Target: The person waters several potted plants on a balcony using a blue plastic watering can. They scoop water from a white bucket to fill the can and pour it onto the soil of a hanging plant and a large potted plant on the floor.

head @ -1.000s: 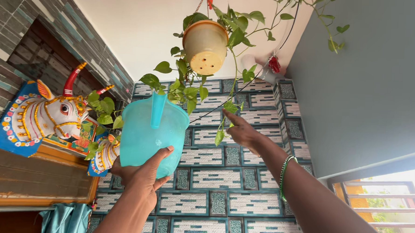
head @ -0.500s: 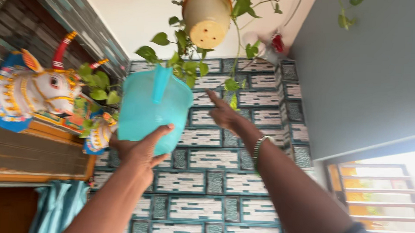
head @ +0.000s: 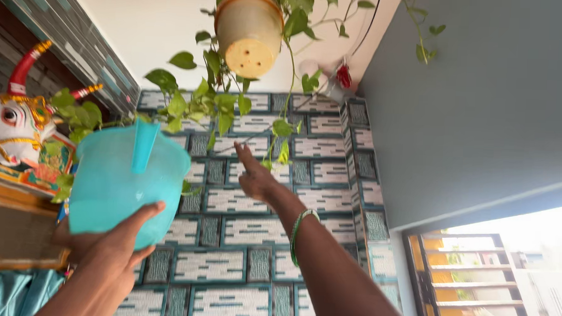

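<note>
Mug, turquoise plastic, sits low and left of the hanging pot. My left hand cups its base, rim tilted up-right. My right hand, open, is nearer the pot, seemingly touching a trailing vine.

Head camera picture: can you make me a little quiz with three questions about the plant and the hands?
1. True or false: the left hand holds the turquoise jug from underneath.
2. What does the right hand reach up toward?
A. the painted bull head
B. the trailing vine leaves under the hanging pot
C. the window grille
3. Fill in: the right arm wears a ____ bangle at the wrist.

Key:
1. True; the palm and thumb cup its base.
2. B; the fingers point up close to the leaves, though I cannot tell whether they touch.
3. green
</note>
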